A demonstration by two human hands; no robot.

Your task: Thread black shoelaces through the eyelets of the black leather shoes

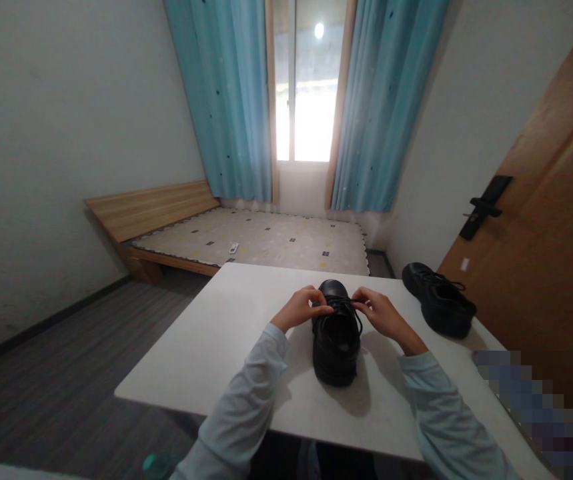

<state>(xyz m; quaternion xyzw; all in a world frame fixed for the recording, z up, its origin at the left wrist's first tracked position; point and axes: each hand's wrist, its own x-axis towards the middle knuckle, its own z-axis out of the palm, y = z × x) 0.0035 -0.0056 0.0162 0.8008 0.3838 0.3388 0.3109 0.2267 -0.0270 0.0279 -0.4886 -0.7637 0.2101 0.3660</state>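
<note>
Head camera view: a black shoe (324,343) stands upright on the white table (236,333), its toe pointing away from the person and its heel close to the near edge. Both hands are at its laces (342,304), one from each side. The right hand (379,312) pinches a strand between thumb and fingertips, just off the right side of the shoe, and a loop of lace hangs below it along that side. The left hand (302,308) has its thumb and forefinger bent in over the lacing from the left; whether a strand is caught between them is too small to tell. Pale long sleeves (251,387) cover both forearms.

A second black shoe (437,301), also laced, sits well apart at the table's right edge, near the brown door (541,213) with its black handle (486,208). Beyond the table's far edge is a bed (276,233) with a wooden headboard (159,208); a small white remote (234,248) lies on its patterned mattress. Blue curtains (236,100) hang on either side of a bright window (311,127). Dark grey flooring (61,387) shows at the left.
</note>
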